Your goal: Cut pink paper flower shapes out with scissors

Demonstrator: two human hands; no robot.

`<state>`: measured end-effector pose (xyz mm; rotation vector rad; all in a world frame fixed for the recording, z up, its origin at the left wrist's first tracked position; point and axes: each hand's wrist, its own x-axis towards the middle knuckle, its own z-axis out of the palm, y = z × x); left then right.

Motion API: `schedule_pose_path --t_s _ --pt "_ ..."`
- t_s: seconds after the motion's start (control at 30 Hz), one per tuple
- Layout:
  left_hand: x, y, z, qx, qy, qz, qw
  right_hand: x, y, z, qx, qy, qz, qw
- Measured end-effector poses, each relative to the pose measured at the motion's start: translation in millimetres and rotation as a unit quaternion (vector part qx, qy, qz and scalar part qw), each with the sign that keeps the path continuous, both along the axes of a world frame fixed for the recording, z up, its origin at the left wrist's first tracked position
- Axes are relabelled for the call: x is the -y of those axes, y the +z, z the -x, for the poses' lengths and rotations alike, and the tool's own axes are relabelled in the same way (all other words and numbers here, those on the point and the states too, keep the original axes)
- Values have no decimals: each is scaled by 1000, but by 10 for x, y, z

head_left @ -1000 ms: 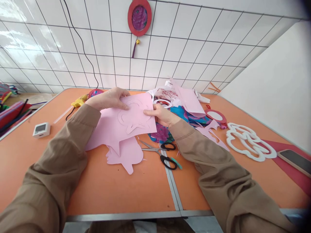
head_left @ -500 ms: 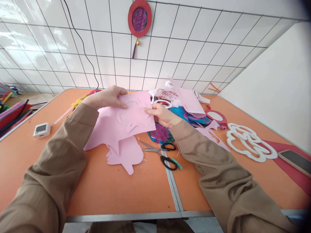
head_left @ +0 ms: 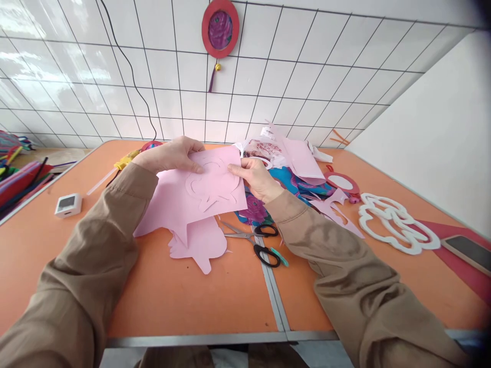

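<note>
On a white tiled wall with dark grout lines [head_left: 88, 61], a red oval ornament with a purple floral centre [head_left: 220, 29] is hung, with a small yellow bell [head_left: 218, 67] and a purple tassel [head_left: 211, 82] below it. On the orange counter [head_left: 172, 312], a small white boxy device with a dark screen [head_left: 68, 205] is placed at left. At right, white looping cut-out outlines [head_left: 412, 250] are laid near a dark-screened phone [head_left: 470, 251], rested on a red sheet [head_left: 468, 282].

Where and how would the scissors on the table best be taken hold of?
Probably by the black handles, coming from above on the person's right. The scissors lie flat, blades open and pointing left, handles toward the right, so a grip there should stay clear of the edges. The right hand is nearer, but holds the pink sheet.
</note>
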<state>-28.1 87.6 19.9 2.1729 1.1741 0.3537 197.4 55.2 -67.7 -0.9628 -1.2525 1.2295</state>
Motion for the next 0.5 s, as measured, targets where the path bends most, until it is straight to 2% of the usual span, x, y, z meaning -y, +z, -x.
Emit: schedule_pose_path --t_s 0.1,0.27,0.5 --pt "-8 -1 15 19 5 15 1000 -8 -8 -11 -23 20 13 999" --pt "-25 -1 47 37 5 25 999 13 19 -21 -64 94 42 993" --pt "-41 -2 62 28 1 17 999 58 103 -25 -43 112 100 988"
